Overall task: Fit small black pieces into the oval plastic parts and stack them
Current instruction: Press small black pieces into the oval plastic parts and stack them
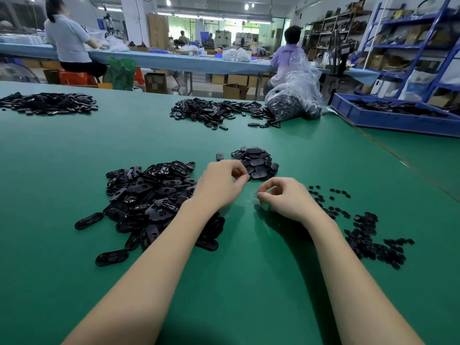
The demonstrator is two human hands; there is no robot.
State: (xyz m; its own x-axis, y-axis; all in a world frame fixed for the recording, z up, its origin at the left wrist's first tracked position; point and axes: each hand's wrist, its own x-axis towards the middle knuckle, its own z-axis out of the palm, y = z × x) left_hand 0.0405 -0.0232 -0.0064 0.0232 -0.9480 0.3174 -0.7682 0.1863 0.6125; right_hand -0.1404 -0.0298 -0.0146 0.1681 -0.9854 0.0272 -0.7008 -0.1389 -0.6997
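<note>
Both hands are up over the green table (74, 150) right now, close together but not touching. The left hand (219, 185) has its fingers curled with thumb and fingertips pinched near the front edge of the small heap of finished ovals (256, 161) — I honestly can't make out whether there's anything between those fingertips. The right hand (283, 197) sits just to the right of the left one, fingers curled into a ring with thumb meeting forefinger; same story, can't see if a piece is in there.

Taking that finished heap as the landmark: the big loose pile of oval plastic parts (151, 202) lies to its left and nearer to me, partly under my left forearm. The small black pieces (368, 235) are scattered to its right and nearer, just beside my right wrist. Farther back from the heap there's another spread of black parts (219, 112) with a clear plastic bag (296, 95) next to it, and a blue tray (388, 118) well off to the right — one more dark pile (47, 103) sits far back on the left.
</note>
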